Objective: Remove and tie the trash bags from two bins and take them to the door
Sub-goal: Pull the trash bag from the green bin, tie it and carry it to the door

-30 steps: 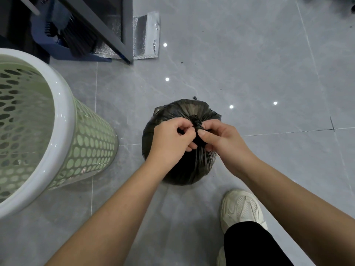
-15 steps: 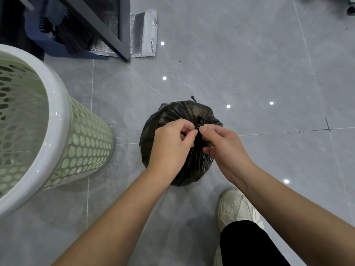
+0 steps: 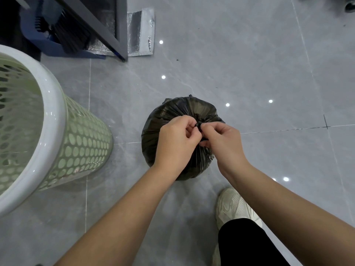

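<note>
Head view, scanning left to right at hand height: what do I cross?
Green perforated bin → left hand → right hand → grey floor tile. Both hands pinch the neck of the black trash bag, which lies under them, so it gets no slot of its own.

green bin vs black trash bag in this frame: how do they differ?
The green bin is rigid, perforated plastic with a white rim; the black trash bag is soft and creased. The bin's top is open, with no liner showing; the bag's neck is gathered shut, pinched by the left hand and right hand. Both sit on the grey tile floor.
</note>
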{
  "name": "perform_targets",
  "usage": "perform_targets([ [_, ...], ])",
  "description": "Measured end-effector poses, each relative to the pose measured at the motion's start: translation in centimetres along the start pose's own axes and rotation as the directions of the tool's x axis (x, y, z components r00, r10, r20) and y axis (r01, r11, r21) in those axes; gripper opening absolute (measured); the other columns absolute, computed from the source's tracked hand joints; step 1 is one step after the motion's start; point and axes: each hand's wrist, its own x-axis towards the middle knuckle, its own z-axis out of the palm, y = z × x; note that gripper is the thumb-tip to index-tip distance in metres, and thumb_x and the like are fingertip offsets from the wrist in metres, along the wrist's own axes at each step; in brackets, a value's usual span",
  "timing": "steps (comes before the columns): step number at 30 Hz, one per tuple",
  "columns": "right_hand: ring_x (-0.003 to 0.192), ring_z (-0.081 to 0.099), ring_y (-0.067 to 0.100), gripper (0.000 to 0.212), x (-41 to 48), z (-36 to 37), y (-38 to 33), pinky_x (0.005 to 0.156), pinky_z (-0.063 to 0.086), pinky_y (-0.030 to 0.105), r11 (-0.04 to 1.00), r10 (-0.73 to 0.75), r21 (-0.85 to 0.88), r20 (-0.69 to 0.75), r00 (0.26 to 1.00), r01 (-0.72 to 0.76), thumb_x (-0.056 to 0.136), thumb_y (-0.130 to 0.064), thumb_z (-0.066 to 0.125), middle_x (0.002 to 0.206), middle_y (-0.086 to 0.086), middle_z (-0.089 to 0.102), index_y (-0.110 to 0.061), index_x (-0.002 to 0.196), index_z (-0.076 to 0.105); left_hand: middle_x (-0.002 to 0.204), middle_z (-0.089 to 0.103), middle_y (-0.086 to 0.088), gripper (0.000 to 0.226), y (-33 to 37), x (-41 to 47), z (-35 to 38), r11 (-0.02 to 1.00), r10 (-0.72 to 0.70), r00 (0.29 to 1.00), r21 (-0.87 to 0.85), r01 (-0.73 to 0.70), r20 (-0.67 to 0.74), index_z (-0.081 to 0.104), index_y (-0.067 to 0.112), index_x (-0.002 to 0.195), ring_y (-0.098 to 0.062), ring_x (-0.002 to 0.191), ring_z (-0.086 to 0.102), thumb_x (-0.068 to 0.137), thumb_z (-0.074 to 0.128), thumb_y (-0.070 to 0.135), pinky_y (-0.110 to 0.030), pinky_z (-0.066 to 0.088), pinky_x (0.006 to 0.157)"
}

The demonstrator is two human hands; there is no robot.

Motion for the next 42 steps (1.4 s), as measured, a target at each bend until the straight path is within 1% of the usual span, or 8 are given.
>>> perform_targets([
  [5, 0.076, 0.065, 0.015, 0.010, 0.5, -0.1, -0.2, 0.068, 0.056, 0.026, 1.000, 0.021, -0.007, 0.044, 0.999, -0.021, 0.081, -0.002, 0.061, 0.076, 0.005, 0.067, -0.006, 0.075, 0.068, 0.077, 0.061, 0.001, 0.004, -0.9, -0.7, 0.5, 0.992, 0.129, 0.990, 0.024, -0.127, -0.059, 0.065, 0.009, 0.082, -0.011, 0.063, 0.055, 0.081, 0.062, 0.008, -0.029, 0.050, 0.059],
  [8, 0.070, 0.063, 0.005, 0.016, 0.8, -0.9, -0.2, 0.064, 0.052, 0.020, 0.976, -0.120, -0.162, 0.146, 0.982, 0.143, 0.084, -0.002, 0.062, 0.083, -0.003, 0.067, -0.015, 0.091, 0.067, 0.079, 0.064, 0.003, 0.005, -1.1, -0.3, 0.2, 0.998, 0.056, 0.997, -0.026, -0.057, -0.062, 0.067, 0.011, 0.084, -0.011, 0.066, 0.058, 0.081, 0.063, 0.008, -0.030, 0.052, 0.062],
  [11, 0.070, 0.061, 0.001, 0.031, 1.0, -1.5, 0.3, 0.069, 0.048, 0.011, 0.821, -0.263, -0.438, 0.280, 0.923, 0.366, 0.082, -0.003, 0.066, 0.087, -0.011, 0.065, -0.017, 0.109, 0.065, 0.079, 0.065, 0.004, 0.005, -1.2, 0.4, -0.5, 0.998, -0.018, 1.000, -0.057, 0.019, 0.012, 0.066, 0.013, 0.085, -0.013, 0.070, 0.064, 0.083, 0.061, 0.011, -0.035, 0.055, 0.068],
  [15, 0.072, 0.059, 0.005, 0.022, 1.5, -1.6, 0.4, 0.071, 0.045, 0.007, 0.676, -0.377, -0.562, 0.291, 0.879, 0.476, 0.082, -0.006, 0.069, 0.086, -0.009, 0.064, -0.012, 0.102, 0.069, 0.075, 0.064, 0.003, 0.007, -1.4, 0.4, -1.1, 0.993, -0.045, 0.999, -0.108, 0.047, 0.015, 0.063, 0.018, 0.081, -0.021, 0.070, 0.067, 0.082, 0.059, 0.013, -0.042, 0.056, 0.067],
  [22, 0.069, 0.057, -0.002, 0.023, 2.1, -2.1, 0.4, 0.070, 0.042, 0.005, 0.648, -0.379, -0.577, 0.322, 0.868, 0.497, 0.081, -0.011, 0.070, 0.090, -0.011, 0.064, -0.017, 0.103, 0.070, 0.077, 0.063, 0.008, 0.007, -1.7, 0.9, -1.6, 0.993, -0.048, 0.997, -0.104, 0.054, 0.064, 0.064, 0.022, 0.087, -0.017, 0.071, 0.064, 0.084, 0.061, 0.016, -0.041, 0.056, 0.067],
  [29, 0.067, 0.056, -0.002, 0.020, 2.2, -1.9, -0.2, 0.070, 0.044, 0.008, 0.649, -0.379, -0.568, 0.336, 0.862, 0.506, 0.081, -0.008, 0.069, 0.087, -0.014, 0.062, -0.017, 0.099, 0.070, 0.104, 0.052, 0.009, 0.029, -3.7, 0.8, -2.5, 0.876, 0.180, 0.958, 0.407, -0.259, 0.222, 0.061, 0.023, 0.110, -0.008, 0.087, 0.050, 0.083, 0.066, 0.030, -0.032, 0.050, 0.066],
  [33, 0.069, 0.057, 0.003, 0.023, 1.8, -2.0, -0.7, 0.074, 0.048, 0.016, 0.632, -0.333, -0.603, 0.355, 0.874, 0.486, 0.081, -0.006, 0.068, 0.092, -0.008, 0.065, -0.016, 0.102, 0.069, 0.093, 0.056, 0.004, 0.006, -3.1, 1.1, -2.2, 0.872, 0.230, 0.954, 0.395, -0.289, 0.191, 0.064, 0.015, 0.091, -0.016, 0.076, 0.055, 0.086, 0.063, 0.016, -0.038, 0.051, 0.057],
  [42, 0.070, 0.057, 0.005, 0.021, -4.6, -5.6, -10.7, 0.076, 0.047, 0.017, 0.611, -0.254, -0.668, 0.344, 0.904, 0.426, 0.084, -0.010, 0.067, 0.085, -0.017, 0.057, -0.017, 0.103, 0.070, 0.097, 0.058, -0.002, 0.006, 7.2, 0.5, -7.5, 0.870, 0.308, 0.900, 0.291, -0.397, 0.309, 0.061, 0.008, 0.090, -0.016, 0.076, 0.058, 0.089, 0.056, 0.010, -0.027, 0.048, 0.068],
])
